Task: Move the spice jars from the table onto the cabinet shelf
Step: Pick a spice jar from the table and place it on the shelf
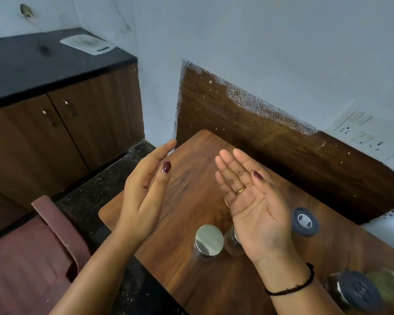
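Note:
Several spice jars stand on the wooden table (191,196). A glass jar with a shiny metal lid (208,240) is near the table's front. A second glass jar (231,244) beside it is partly hidden by my right hand. A dark-lidded jar (304,222) stands further right, and another dark-lidded jar (356,289) sits at the lower right corner. My left hand (146,194) and my right hand (253,201) hover above the table, palms facing each other, fingers straight, holding nothing. The wooden cabinet (62,133) with closed doors stands at the left.
The cabinet has a black countertop (32,62) with a white flat object (87,43) on it. A maroon chair (32,258) stands at the lower left. A greenish blurred jar (387,285) is at the right edge. Wall switches (359,130) are at the right.

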Available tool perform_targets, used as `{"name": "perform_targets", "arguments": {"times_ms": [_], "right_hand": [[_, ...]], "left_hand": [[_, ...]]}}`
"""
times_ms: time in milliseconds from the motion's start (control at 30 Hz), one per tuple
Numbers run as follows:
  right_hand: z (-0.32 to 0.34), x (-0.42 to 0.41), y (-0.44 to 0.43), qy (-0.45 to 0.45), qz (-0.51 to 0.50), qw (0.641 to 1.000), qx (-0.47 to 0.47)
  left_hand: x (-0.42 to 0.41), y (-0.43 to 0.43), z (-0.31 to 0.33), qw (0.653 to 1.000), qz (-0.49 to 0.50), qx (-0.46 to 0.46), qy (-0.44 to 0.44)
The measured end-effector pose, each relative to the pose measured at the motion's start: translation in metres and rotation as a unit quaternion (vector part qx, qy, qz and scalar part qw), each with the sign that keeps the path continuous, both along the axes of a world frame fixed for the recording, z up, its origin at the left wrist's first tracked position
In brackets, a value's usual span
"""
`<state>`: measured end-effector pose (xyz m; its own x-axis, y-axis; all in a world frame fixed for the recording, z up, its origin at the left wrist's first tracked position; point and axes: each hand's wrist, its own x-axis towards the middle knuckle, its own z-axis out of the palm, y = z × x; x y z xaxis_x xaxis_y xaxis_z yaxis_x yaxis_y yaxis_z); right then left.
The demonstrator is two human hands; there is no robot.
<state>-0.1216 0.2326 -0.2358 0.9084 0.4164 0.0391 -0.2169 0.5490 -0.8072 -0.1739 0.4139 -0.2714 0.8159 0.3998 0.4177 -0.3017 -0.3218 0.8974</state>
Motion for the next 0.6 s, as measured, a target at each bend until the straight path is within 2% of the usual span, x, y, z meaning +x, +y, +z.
{"name": "perform_targets", "arguments": {"times_ms": [333,600], "right_hand": [[-0.037,0.002,-0.013,-0.015,-0.007,0.998,-0.058],[-0.070,-0.002,-0.021,-0.010,-0.035,0.992,-0.118]], "left_hand": [[0.003,-0.026,-0.041,0.997,-0.032,-0.030,0.058],[0.001,-0.036,-0.081,0.988,-0.049,-0.033,0.142]]}}
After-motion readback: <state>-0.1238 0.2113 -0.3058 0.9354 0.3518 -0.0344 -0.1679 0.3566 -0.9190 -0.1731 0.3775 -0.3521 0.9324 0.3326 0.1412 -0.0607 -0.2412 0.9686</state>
